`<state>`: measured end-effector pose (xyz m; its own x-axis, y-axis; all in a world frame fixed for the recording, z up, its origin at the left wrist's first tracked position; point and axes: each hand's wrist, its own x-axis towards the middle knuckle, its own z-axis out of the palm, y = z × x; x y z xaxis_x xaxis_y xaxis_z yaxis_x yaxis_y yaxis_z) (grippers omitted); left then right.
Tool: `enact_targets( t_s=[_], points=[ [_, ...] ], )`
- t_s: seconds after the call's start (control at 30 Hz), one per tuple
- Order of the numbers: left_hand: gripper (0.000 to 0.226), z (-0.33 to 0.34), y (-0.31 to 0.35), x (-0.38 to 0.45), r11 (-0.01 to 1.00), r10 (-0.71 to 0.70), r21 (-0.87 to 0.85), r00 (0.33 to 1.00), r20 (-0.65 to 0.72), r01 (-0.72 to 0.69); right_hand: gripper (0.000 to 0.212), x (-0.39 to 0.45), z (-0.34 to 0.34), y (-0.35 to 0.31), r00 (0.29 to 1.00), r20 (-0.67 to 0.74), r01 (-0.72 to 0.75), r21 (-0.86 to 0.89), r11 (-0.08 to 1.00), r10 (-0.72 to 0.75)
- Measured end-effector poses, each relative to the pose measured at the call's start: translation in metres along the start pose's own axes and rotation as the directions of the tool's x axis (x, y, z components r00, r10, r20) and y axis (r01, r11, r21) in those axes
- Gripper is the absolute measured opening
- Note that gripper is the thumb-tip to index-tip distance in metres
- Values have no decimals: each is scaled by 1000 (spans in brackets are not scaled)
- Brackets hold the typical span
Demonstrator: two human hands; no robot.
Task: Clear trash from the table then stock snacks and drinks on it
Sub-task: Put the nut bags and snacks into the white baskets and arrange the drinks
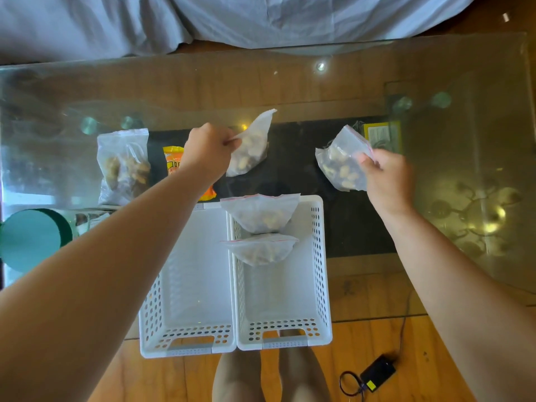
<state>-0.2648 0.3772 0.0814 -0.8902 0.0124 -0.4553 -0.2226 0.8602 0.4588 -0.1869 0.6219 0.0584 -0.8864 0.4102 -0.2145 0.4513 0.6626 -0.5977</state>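
Note:
My left hand (207,150) pinches the corner of a clear zip bag of nuts (252,146) above the glass table (290,82). My right hand (387,177) grips a second clear bag of nuts (339,159) further right, also lifted. Two more nut bags (261,211) (261,249) lie in the right one of two white perforated baskets (319,271). The left basket (188,285) is empty. Another snack bag (123,165) lies on the table at the left. An orange snack packet (172,161) sits partly hidden behind my left forearm.
A teal round lid or tub (32,239) sits at the table's left edge. A yellow-edged box (381,134) lies under the glass at the right. A black power adapter with cable (377,371) lies on the wooden floor. Grey fabric (232,18) hangs beyond the table.

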Motion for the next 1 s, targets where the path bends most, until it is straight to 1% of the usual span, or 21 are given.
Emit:
enact_targets(
  t_s=[0.07,0.1,0.13,0.23,0.3,0.37,0.43,0.53,0.63,0.73,0.83,0.9,1.0],
  points=[
    [34,-10,7,-14,998,58,19,997,-46,-57,51,-10,-9,-1,1000,-17,26,41,999,-26],
    [39,-17,10,-24,994,103,29,992,-70,-101,51,-16,-14,-2,999,-30,45,63,997,-43],
    [39,-23,12,-35,988,153,34,982,-107,-151,51,-23,-20,-4,997,-50,65,82,995,-61],
    [22,-44,17,-76,949,313,32,919,-238,-315,49,-46,-41,-12,983,-120,155,146,977,-138],
    [24,-57,24,-108,916,393,43,873,-290,-398,44,-66,-53,-19,974,-140,199,163,966,-177],
    [27,-65,32,-137,905,410,24,856,-316,-424,33,-88,-64,-24,974,-131,206,190,960,-183],
    [27,-69,40,-162,905,398,-12,858,-325,-425,25,-110,-73,-26,976,-121,201,201,959,-179],
    [28,-70,47,-195,894,407,-91,881,-241,-438,31,-144,-85,-27,982,-52,188,236,953,-181],
    [29,-61,42,-225,897,413,-110,901,-132,-428,39,-171,-96,-24,975,26,209,232,950,-220],
    [33,-47,30,-249,921,370,-111,927,-58,-374,34,-190,-102,-22,961,89,242,183,953,-261],
    [34,-30,14,-267,945,318,-95,948,32,-314,34,-202,-97,-18,954,191,196,192,962,-232],
    [34,-17,3,-276,956,288,-82,953,98,-280,37,-206,-89,-16,947,246,169,161,972,-206],
    [37,3,-10,-283,973,223,-96,958,178,-208,32,-207,-73,-15,921,298,234,95,968,-252]
  ],
)
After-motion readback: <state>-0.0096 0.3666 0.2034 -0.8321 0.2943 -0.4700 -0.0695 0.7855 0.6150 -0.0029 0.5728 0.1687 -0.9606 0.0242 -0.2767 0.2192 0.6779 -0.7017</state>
